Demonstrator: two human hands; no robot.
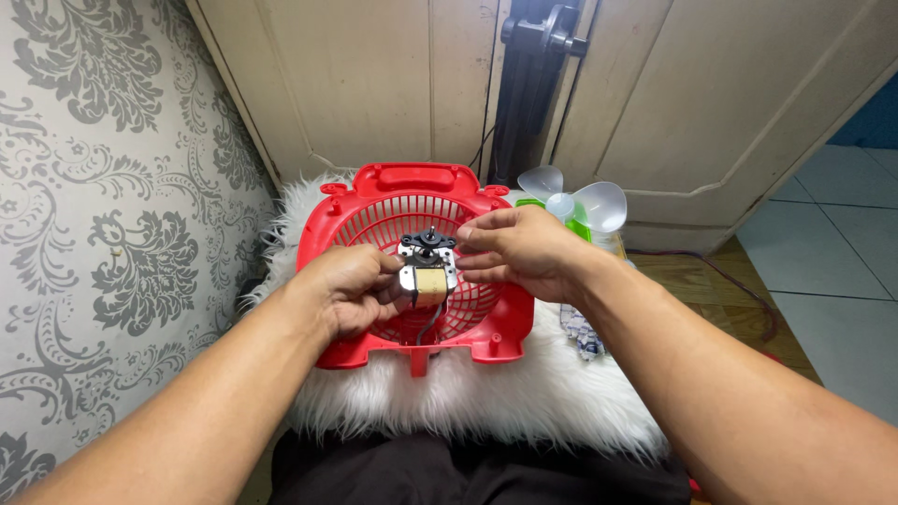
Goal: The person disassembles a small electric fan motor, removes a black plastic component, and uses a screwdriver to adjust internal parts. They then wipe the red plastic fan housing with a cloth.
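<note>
The fingers of the left hand (pixel 351 288) curl closed around the left side of a small motor (pixel 427 271), thumb and forefinger pinching its metal frame just beside the yellowish coil. The right hand (pixel 513 251) comes in from the other side, its fingers (pixel 477 237) bent and laid against the motor's right edge and top, so the motor sits squeezed between the two hands, touching both. The motor stands with its black shaft end pointing up and away from the person, and a dark wire drops from under it toward the near rim. It rests at the middle of a red grille (pixel 412 220), a round plastic fan guard with fine mesh, a handle at the far side and small tabs at the corners; the left hand's knuckles lie over the grille's left half, the right wrist crosses its right rim. The grille lies flat on a white furry cover (pixel 524 393) over a seat. Just behind the right hand, a clear fan blade (pixel 589 201) with rounded lobes pokes up over something green. A black stand (pixel 528 84) rises behind the grille against cream cabinet doors (pixel 374 84). Patterned grey wallpaper (pixel 112 187) fills the left; pale floor tiles (pixel 842 243) show at right.
</note>
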